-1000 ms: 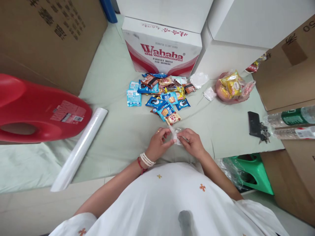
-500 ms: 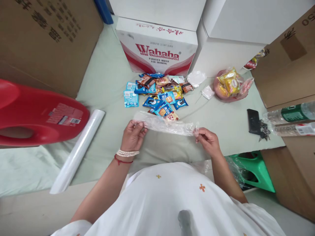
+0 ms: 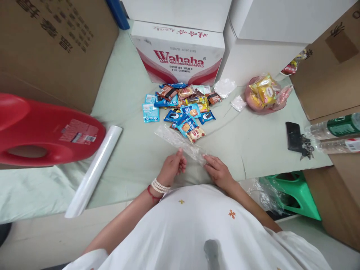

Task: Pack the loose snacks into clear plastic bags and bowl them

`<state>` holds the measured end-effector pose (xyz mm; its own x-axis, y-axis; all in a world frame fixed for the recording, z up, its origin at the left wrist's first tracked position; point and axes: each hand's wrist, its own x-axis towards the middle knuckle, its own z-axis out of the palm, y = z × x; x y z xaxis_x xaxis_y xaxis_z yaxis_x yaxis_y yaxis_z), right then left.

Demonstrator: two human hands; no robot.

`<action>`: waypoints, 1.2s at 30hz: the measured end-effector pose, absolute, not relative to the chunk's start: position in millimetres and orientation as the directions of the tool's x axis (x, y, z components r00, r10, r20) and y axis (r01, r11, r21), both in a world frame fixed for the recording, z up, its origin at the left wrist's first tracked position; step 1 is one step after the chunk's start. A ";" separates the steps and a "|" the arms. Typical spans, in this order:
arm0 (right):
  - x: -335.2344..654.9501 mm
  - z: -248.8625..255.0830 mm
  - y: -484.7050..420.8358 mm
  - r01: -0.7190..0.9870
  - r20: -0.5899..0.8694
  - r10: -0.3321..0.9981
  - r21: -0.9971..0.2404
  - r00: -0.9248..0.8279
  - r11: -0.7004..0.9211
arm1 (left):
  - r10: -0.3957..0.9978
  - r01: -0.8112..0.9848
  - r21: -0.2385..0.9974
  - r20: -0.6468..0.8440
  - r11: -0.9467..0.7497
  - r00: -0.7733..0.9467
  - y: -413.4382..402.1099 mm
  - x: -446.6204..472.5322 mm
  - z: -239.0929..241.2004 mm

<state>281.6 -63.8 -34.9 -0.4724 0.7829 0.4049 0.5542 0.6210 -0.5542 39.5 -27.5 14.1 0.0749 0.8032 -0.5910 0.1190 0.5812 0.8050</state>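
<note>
A clear plastic bag (image 3: 177, 140) lies stretched on the pale green cloth (image 3: 135, 150), running from upper left to lower right just in front of me. My left hand (image 3: 172, 168) pinches it near its middle. My right hand (image 3: 218, 170) grips its lower right end. Just beyond the bag sits a pile of several small snack packets (image 3: 182, 108), mostly blue and orange, none of them in either hand.
A roll of clear film (image 3: 94, 172) lies at left beside a red plastic jug (image 3: 42, 131). A Wahaha carton (image 3: 177, 56) stands behind the snacks, a pink bag of snacks (image 3: 266, 95) at right, then a phone with keys (image 3: 295, 138), bottles (image 3: 334, 129), cardboard boxes, a green stool (image 3: 292, 193).
The hands pulled a crumpled bag out into a long strip, then came back closer together. The bag now lies lower on the cloth, slanted, with the left hand near its middle.
</note>
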 end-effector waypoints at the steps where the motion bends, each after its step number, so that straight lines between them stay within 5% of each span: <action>1: 279.8 -35.6 -65.5 0.537 0.427 0.756 -0.533 -0.496 0.654 | 0.781 0.144 0.787 -0.616 0.601 0.108 -24.8 48.5 13.1; 7: 274.9 -36.7 -75.8 0.530 0.354 0.716 -0.492 -0.602 0.690 | 0.829 0.201 0.841 -0.535 0.503 0.162 -8.1 72.0 -2.5; 11: 285.7 -25.7 -86.4 0.512 0.337 0.770 -0.595 -0.542 0.620 | 0.829 0.118 0.848 -0.530 0.517 0.179 -15.5 63.4 -5.5; 18: 323.6 20.6 -51.0 0.453 0.017 0.999 -0.891 -0.050 0.038 | 0.855 0.044 0.871 -0.489 0.489 0.171 -28.2 47.3 -3.1; 27: 247.4 6.0 5.2 0.280 -0.272 0.925 -0.940 -0.267 -0.195 | 0.942 0.225 0.939 -0.299 0.261 0.154 -33.8 50.7 -8.0; 32: 236.7 -5.9 1.9 -0.046 -0.422 0.888 -0.898 -0.184 -0.437 | 0.893 0.125 0.899 -0.434 0.420 0.116 -31.4 34.9 -14.2; 34: 240.5 -2.8 0.0 -0.149 -0.467 0.864 -0.856 -0.191 -0.495 | 0.899 0.117 0.893 -0.439 0.436 -0.001 -31.2 28.1 -16.0; 36: 243.3 2.0 -2.5 -0.184 -0.472 0.863 -0.846 -0.177 -0.501 | 0.944 0.237 0.921 -0.265 0.308 -0.198 -32.8 25.4 -13.4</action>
<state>243.3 -2.5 2.0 -0.1771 0.8634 -0.4725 -0.1840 -0.5006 -0.8459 25.4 -32.8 -13.4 -0.1977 0.9438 -0.2648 0.2372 0.3082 0.9213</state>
